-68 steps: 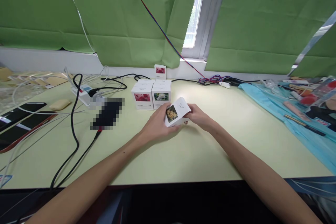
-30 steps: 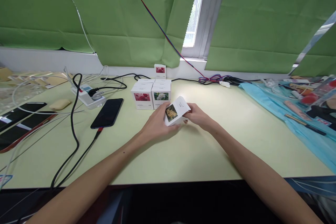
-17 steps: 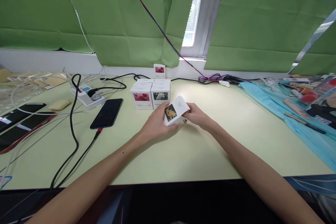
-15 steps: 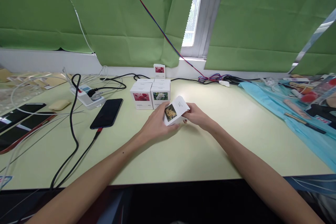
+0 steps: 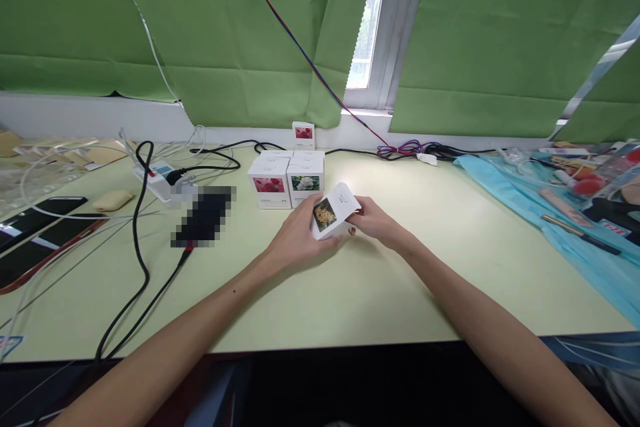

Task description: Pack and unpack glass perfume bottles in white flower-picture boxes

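A small white box (image 5: pixel 336 208) with a yellow flower picture is tilted above the table in front of me. My left hand (image 5: pixel 299 230) is wrapped round its left side and underside. At the box's right end, my right hand (image 5: pixel 376 219) has its fingers closed on the edge by the top flap; the fingertips are partly hidden behind the box. Just beyond my left hand stands a block of several white boxes, the front ones showing a pink flower (image 5: pixel 270 185) and a white flower (image 5: pixel 306 184).
Another white box (image 5: pixel 303 136) stands against the wall. On the left are a pixelated phone (image 5: pixel 204 215), a power strip (image 5: pixel 159 185), more phones (image 5: pixel 43 250), a cream-coloured object (image 5: pixel 113 200) and cables. Blue plastic sheeting (image 5: pixel 560 227) with assorted items covers the right side.
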`<state>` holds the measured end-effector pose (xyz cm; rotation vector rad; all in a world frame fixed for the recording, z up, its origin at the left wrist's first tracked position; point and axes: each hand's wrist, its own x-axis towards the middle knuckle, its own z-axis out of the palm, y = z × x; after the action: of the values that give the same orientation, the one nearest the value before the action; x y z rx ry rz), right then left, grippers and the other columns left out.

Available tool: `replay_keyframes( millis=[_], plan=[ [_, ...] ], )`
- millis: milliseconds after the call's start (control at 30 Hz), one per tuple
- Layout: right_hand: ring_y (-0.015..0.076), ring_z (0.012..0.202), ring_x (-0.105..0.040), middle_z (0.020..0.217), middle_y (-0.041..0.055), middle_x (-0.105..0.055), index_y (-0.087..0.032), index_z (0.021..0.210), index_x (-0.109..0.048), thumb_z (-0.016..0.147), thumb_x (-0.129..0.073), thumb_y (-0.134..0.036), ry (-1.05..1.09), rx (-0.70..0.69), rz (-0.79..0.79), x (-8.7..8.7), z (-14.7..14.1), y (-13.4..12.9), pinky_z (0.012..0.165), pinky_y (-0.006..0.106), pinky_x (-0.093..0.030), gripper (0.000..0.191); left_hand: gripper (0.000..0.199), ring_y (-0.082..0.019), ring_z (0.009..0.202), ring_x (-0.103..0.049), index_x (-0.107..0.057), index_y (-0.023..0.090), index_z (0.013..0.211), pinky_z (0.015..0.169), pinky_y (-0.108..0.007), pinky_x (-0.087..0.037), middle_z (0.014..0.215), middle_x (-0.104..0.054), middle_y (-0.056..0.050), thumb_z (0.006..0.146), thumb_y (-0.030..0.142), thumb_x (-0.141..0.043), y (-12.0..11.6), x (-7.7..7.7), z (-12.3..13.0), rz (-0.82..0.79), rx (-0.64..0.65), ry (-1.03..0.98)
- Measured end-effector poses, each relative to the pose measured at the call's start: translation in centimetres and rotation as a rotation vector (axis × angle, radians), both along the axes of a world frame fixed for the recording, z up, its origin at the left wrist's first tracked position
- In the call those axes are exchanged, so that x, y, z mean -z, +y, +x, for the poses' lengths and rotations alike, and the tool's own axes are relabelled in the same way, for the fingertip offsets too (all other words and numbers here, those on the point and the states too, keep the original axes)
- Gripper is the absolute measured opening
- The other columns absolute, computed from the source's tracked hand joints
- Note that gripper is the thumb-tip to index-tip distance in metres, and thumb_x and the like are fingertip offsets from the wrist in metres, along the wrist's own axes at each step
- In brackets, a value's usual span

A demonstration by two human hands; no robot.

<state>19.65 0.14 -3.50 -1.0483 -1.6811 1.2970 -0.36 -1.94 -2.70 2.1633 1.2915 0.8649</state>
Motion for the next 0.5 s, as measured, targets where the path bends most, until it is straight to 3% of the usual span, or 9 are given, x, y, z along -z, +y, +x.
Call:
replay_keyframes(
  millis=[300, 500],
  plan=[
    [0.0125, 0.07, -0.054, 0.088, 0.0013, -0.065, -0.019, 0.102, -0.07, 0.076, -0.064, -0.025, 0.077, -0.029, 0.039, 0.05, -0.03, 0.05, 0.054, 0.024, -0.046, 0.027, 0.081, -0.032, 0.118, -0.061, -0.043, 0.026, 0.142, 0.094, -0.044, -0.052, 0.135, -0.061, -0.008, 0.073, 0.053, -0.076, 0.07, 0.23, -0.06, 0.014, -0.005, 0.013],
    [0.0141, 0.073, -0.056, 0.084, 0.0017, -0.066, -0.018, 0.094, -0.072, 0.076, -0.066, -0.028, 0.073, -0.027, 0.058, -0.04, 0.14, 0.1, 0.055, 0.025, -0.046, 0.021, 0.08, -0.032, 0.119, -0.06, -0.042, 0.026, 0.141, 0.094, -0.044, -0.051, 0.135, -0.061, -0.008, 0.074, 0.051, -0.077, 0.15, 0.41, -0.19, 0.018, 0.001, 0.024]
  ],
)
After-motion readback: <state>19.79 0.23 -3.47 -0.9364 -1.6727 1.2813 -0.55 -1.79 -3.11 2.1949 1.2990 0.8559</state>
